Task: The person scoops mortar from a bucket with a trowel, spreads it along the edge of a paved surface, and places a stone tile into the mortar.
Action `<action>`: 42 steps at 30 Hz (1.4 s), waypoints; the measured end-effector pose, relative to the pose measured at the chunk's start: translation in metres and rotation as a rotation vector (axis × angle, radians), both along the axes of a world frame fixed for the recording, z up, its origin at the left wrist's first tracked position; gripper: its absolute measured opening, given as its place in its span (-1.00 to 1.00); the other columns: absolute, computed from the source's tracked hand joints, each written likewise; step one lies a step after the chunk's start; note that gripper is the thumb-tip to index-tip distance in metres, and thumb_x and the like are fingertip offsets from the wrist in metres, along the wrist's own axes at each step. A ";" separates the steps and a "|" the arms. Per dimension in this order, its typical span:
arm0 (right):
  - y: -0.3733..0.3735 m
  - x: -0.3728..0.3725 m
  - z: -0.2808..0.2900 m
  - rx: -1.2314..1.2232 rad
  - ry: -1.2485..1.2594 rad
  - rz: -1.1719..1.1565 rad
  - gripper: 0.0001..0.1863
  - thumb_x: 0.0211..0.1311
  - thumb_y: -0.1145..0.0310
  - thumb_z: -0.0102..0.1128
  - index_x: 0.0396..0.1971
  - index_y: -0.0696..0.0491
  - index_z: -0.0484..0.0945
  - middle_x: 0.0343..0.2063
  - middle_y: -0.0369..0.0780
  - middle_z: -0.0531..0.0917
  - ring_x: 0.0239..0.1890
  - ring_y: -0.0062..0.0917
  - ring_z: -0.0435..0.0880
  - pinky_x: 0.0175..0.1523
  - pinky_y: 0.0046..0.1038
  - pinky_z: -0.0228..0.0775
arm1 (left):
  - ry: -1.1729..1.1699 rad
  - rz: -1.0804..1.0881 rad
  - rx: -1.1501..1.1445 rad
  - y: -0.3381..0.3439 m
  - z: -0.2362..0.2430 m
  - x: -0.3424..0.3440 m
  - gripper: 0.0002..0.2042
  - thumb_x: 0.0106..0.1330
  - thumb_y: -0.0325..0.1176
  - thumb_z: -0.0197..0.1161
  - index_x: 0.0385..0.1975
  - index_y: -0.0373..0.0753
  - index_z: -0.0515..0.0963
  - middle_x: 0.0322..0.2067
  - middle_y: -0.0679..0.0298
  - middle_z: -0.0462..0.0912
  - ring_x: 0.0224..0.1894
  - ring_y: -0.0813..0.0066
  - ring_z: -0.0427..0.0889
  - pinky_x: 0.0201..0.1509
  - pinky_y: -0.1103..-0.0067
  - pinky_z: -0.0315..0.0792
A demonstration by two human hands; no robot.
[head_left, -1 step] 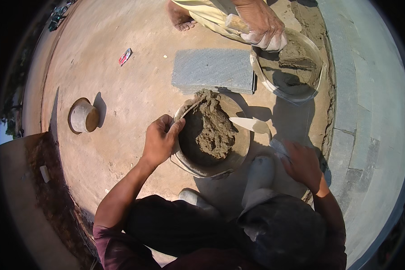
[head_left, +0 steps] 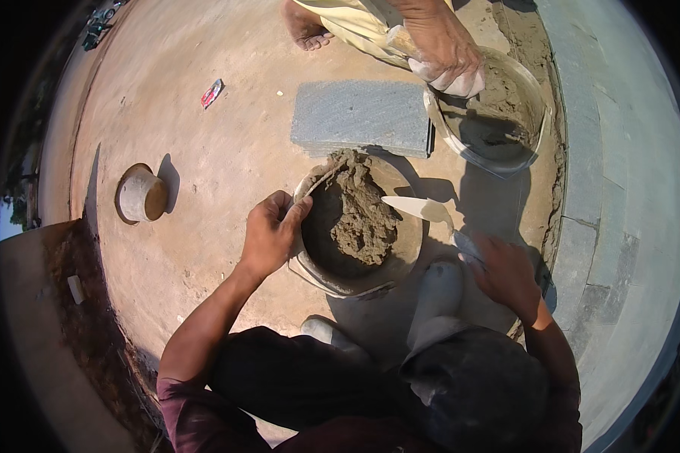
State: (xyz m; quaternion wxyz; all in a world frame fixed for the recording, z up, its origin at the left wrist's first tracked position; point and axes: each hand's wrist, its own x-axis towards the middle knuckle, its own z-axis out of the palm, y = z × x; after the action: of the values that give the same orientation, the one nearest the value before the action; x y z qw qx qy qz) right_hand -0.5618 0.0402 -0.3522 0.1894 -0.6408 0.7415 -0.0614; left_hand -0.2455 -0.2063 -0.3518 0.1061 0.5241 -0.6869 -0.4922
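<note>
My left hand [head_left: 270, 232] grips the left rim of a round bucket [head_left: 408, 253], its thumb on the edge. A rough heap of wet grey mortar [head_left: 364, 219] rises inside, smeared up to the far rim. My right hand [head_left: 504, 273] is closed round the bluish handle of a pointed trowel [head_left: 423, 208]. The blade reaches over the bucket's right side, its tip close to the mortar. The bucket's wire handle [head_left: 332, 291] hangs along its near side, between my shoes.
Grey stone slabs [head_left: 361, 113] lie stacked beyond the bucket. At the far right, a co-worker's hand [head_left: 446, 57] holds a wooden handle over a second mortar bucket [head_left: 538, 136]. A small pot [head_left: 145, 195] lies at left. Grey paving [head_left: 582, 249] runs along the right.
The co-worker's hand has moved slightly toward me and right, and the mortar in the far bucket looks disturbed. My trowel tip has shifted slightly left; my left hand stays on the rim.
</note>
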 end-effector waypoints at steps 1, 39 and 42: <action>-0.012 0.006 -0.001 -0.017 -0.006 0.007 -0.63 0.28 0.22 0.27 0.00 0.07 0.47 -0.36 -0.07 0.65 -0.34 -0.11 0.70 -0.28 -0.10 0.51 | 0.018 0.021 0.013 -0.001 -0.002 -0.001 -0.64 0.51 -0.20 0.24 -0.54 -0.20 0.37 -0.64 0.49 0.35 -0.63 0.78 0.27 -0.61 0.65 0.18; -0.066 0.079 -0.061 0.305 -0.740 0.099 -0.57 0.45 0.09 0.15 -0.13 0.24 0.50 -0.38 0.11 0.63 -0.31 0.04 0.63 -0.18 -0.12 0.42 | 0.020 -0.004 -0.014 -0.006 -0.006 -0.026 -0.64 0.44 -0.25 0.28 -0.51 -0.36 0.40 -0.67 0.31 0.31 -0.52 0.61 0.24 -0.46 0.48 0.25; -0.056 0.084 -0.060 0.212 -0.826 0.062 -0.57 0.45 0.08 0.15 -0.12 0.23 0.51 -0.40 0.07 0.63 -0.34 -0.04 0.62 -0.18 -0.16 0.42 | 0.041 -0.012 -0.026 -0.010 -0.010 -0.021 -0.65 0.45 -0.25 0.27 -0.51 -0.36 0.41 -0.66 0.31 0.32 -0.52 0.62 0.25 -0.46 0.48 0.25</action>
State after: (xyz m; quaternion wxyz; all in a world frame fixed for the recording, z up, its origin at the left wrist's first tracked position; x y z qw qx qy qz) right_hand -0.4774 -0.0156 -0.4121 0.5370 -0.5615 0.5858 -0.2307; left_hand -0.2666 -0.2159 -0.3621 0.1236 0.5083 -0.6940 -0.4946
